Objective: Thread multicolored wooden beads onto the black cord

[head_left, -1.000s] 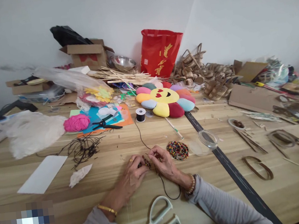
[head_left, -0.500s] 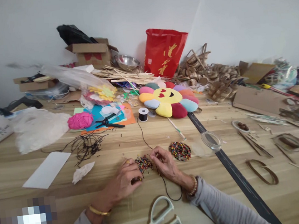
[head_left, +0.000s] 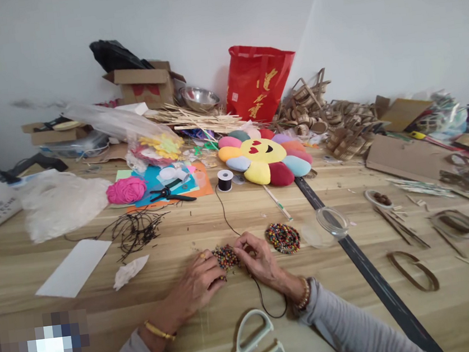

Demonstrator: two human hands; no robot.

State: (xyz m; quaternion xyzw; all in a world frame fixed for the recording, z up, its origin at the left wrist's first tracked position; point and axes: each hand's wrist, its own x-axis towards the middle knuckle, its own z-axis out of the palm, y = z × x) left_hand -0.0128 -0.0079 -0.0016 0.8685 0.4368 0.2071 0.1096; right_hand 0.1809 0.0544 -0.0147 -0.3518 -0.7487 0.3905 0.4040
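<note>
A pile of small multicoloured beads (head_left: 225,257) lies on the wooden table between my hands. My left hand (head_left: 199,279) rests at its left edge, fingers curled and thumb pressed to the forefinger; what is between them, if anything, is too small to make out. On the other side, my right hand (head_left: 255,255) pinches a thin black cord (head_left: 259,292). The cord trails in a loop below that hand, and a length runs up to a white-ended spool (head_left: 225,181). Beyond my right hand is a coiled string of beads (head_left: 283,238).
Scissors (head_left: 253,343) with pale handles lie close to me. A flower-shaped cushion (head_left: 264,155) sits farther back. Loose black cord pieces (head_left: 135,232) and a white card (head_left: 74,267) lie left; a clear round lid (head_left: 332,221) and a dark strip (head_left: 368,274) lie right.
My left thumb and forefinger have closed together, and the gap between them is gone. My right fingertips have shifted slightly at the bead pile, still pinching the cord.
</note>
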